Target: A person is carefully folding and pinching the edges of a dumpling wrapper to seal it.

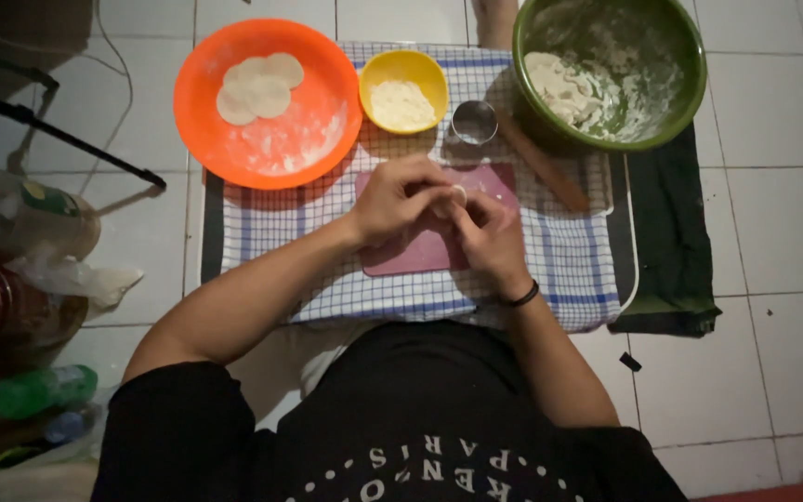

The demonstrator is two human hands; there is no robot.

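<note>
My left hand (400, 199) and my right hand (489, 234) meet over a pink cutting board (417, 253), fingertips pinched together on a small pale piece of dough (458, 193). The board lies on a blue-and-white checked cloth (569, 256). An orange plate (299, 139) at the upper left carries several flat round dough discs (258, 86). Beside it stands a yellow bowl (420, 65) of white flour. A round metal cutter (474, 121) and a wooden rolling pin (543, 164) lie just beyond the board. A big green bowl (680, 84) at the upper right holds floury dough (559, 84).
A dark green cloth (671, 251) lies under the checked cloth at the right. Bottles and plastic bags (30, 223) crowd the left edge, with a green bottle (44, 390) lower down. A black stand leg (67, 139) crosses the white tiled floor (773, 232).
</note>
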